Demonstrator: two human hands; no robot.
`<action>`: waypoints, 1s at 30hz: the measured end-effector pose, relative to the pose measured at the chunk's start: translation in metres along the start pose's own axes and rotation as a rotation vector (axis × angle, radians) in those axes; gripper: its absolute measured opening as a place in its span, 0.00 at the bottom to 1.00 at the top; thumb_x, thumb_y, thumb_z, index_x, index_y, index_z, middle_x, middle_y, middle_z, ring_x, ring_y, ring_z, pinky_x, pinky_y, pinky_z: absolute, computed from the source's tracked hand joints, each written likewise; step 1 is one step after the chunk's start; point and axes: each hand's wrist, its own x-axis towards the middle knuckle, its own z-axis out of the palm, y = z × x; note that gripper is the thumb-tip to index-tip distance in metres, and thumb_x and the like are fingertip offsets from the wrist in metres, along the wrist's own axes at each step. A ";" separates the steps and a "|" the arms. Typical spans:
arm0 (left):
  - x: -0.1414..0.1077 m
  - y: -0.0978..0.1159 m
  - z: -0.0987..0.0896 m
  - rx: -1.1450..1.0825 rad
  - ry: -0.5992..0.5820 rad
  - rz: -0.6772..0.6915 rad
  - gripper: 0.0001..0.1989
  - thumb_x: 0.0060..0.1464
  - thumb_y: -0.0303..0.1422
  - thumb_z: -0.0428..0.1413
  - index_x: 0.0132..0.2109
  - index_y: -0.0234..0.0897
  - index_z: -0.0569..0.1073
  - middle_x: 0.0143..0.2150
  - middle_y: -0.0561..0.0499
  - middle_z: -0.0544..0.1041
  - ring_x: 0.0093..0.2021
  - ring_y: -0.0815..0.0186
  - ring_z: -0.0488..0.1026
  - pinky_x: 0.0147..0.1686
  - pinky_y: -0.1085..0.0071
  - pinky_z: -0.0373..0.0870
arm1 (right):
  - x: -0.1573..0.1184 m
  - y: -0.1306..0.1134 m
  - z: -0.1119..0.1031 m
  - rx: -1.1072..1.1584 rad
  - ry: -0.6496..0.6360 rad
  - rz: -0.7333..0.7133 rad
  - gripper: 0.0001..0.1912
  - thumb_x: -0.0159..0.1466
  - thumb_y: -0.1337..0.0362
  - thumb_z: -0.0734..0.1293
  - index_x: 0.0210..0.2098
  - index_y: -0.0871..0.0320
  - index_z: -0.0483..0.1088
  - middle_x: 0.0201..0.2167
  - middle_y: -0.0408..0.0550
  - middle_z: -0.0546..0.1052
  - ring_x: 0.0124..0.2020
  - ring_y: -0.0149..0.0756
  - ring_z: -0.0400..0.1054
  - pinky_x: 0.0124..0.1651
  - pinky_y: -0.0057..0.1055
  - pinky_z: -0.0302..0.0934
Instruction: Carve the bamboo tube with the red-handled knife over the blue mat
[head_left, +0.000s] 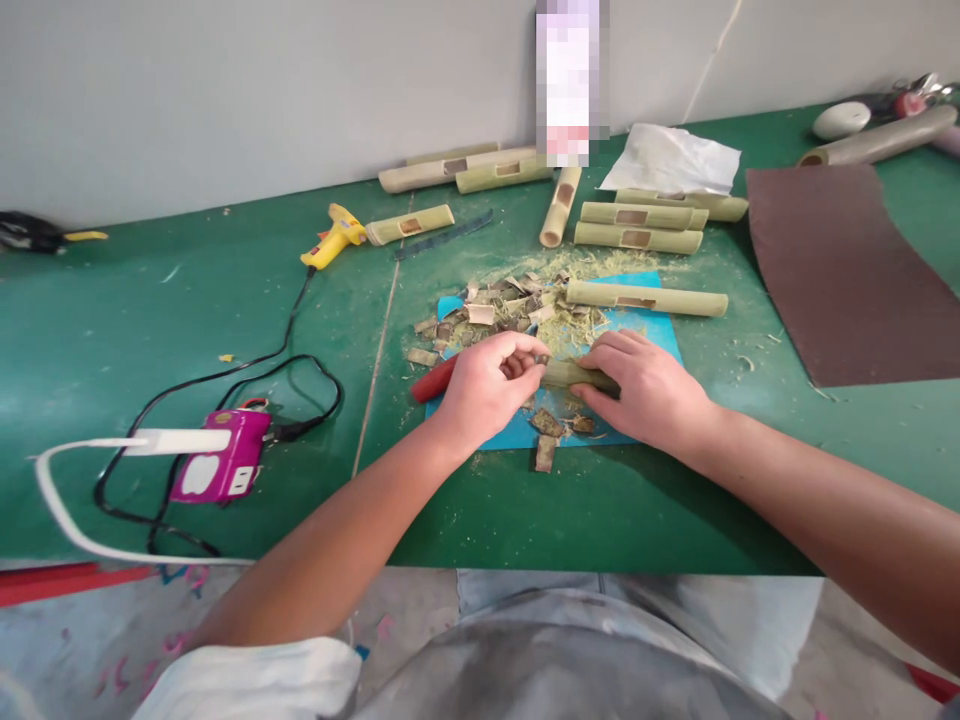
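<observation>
The right hand (651,392) is clamped on a short bamboo piece (574,374) over the blue mat (645,335); the left hand (486,385) closes around a red-handled tool (435,380) at its left end. Bamboo chips (487,312) heap just beyond. Bare green table (600,510) lies near the front edge.

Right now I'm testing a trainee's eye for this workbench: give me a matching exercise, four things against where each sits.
Things:
1. yellow glue gun
2. pink power strip
3. brown sandpaper sheet
4. bamboo piece

Places:
A. held between both hands over the blue mat
B. far right of the table
C. near the front edge, left side
D. left of centre, toward the wall

Pairs: 1-D, 2-C, 3-B, 4-A
</observation>
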 end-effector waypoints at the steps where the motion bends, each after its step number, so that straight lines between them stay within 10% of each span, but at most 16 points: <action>1: 0.000 0.000 0.000 0.004 -0.005 -0.004 0.05 0.52 0.25 0.59 0.38 0.35 0.76 0.26 0.55 0.73 0.26 0.73 0.68 0.27 0.78 0.68 | 0.000 0.000 0.000 -0.005 -0.001 -0.001 0.07 0.63 0.63 0.67 0.36 0.61 0.72 0.32 0.53 0.73 0.37 0.44 0.65 0.42 0.40 0.65; 13: 0.011 -0.007 -0.011 0.042 0.191 0.117 0.08 0.54 0.29 0.61 0.42 0.36 0.78 0.31 0.53 0.77 0.27 0.73 0.71 0.30 0.77 0.71 | 0.000 -0.002 -0.007 -0.055 0.023 -0.052 0.10 0.64 0.62 0.66 0.38 0.63 0.75 0.36 0.56 0.77 0.38 0.45 0.69 0.43 0.42 0.67; 30: -0.006 -0.001 -0.016 0.254 -0.136 0.509 0.04 0.59 0.24 0.57 0.38 0.36 0.75 0.36 0.50 0.77 0.37 0.69 0.74 0.40 0.72 0.72 | -0.002 0.014 -0.014 0.170 -0.069 -0.010 0.11 0.61 0.63 0.67 0.43 0.58 0.73 0.43 0.53 0.77 0.45 0.45 0.71 0.47 0.42 0.66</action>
